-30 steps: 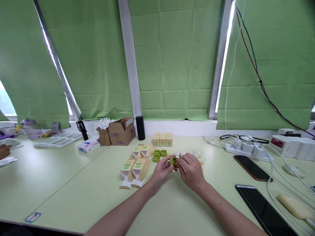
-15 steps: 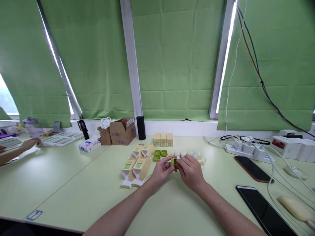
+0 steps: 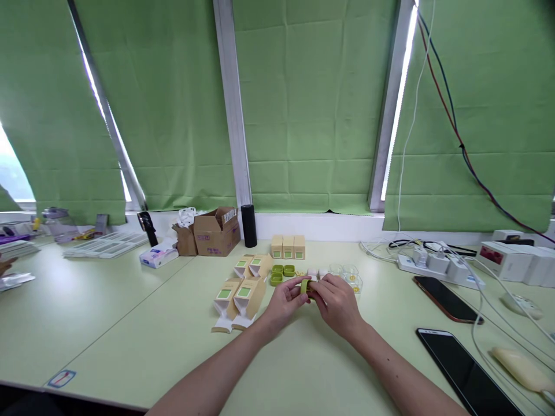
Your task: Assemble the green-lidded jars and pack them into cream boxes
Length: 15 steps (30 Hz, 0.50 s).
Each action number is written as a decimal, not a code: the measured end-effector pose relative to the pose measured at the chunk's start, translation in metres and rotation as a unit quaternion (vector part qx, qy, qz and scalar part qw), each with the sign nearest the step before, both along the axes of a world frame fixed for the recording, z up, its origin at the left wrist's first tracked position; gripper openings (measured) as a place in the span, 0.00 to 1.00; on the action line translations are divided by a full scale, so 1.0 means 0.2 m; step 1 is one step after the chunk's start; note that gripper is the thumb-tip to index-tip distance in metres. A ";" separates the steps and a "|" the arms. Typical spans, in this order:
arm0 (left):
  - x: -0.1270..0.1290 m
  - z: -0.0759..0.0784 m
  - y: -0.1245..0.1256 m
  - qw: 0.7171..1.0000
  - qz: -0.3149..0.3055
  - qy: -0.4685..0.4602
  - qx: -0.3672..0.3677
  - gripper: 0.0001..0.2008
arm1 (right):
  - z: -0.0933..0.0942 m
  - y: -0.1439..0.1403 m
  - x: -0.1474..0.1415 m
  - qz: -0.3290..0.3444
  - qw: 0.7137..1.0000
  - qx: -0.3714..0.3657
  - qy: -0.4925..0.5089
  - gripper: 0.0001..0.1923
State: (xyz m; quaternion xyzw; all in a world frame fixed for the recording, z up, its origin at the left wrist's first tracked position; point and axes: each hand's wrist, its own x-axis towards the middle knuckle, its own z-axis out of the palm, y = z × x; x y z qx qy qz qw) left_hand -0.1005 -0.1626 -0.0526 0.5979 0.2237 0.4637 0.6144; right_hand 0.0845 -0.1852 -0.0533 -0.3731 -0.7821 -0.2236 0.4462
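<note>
My left hand [image 3: 282,301] is closed on a small olive-green square container [image 3: 304,286], tipped on its side with its opening facing right. Pinched fingers of my right hand [image 3: 339,301] reach into that opening; what they hold, if anything, is hidden. Just left of and behind my hands are several matching green containers [image 3: 276,279]. Tan cartons with green labels [image 3: 244,292] lie with flaps open beside my left hand. Behind my right hand sit clear round cups with yellow bits [image 3: 354,283], and small whitish pieces [image 3: 321,273] are partly covered by my fingers.
Three closed tan boxes [image 3: 288,247] stand farther back, near a black cylinder [image 3: 248,226] and cardboard box [image 3: 217,233]. On the right lie two phones [image 3: 470,370], a power strip [image 3: 437,267] and loose cables. A co-worker's hand [image 3: 6,266] shows at the left edge.
The co-worker's hand at the far left has pulled back from the white trays toward the left edge. My own hands and the green container stay almost in place.
</note>
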 end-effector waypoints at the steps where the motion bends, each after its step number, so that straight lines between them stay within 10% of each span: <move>1: 0.00 0.00 0.01 1.000 0.004 -0.004 0.002 0.33 | 0.00 0.00 0.01 0.002 1.000 -0.003 -0.001 0.10; 15: 0.01 -0.02 0.03 0.993 0.103 0.037 0.053 0.33 | -0.05 -0.01 -0.02 0.071 0.992 -0.072 0.071 0.29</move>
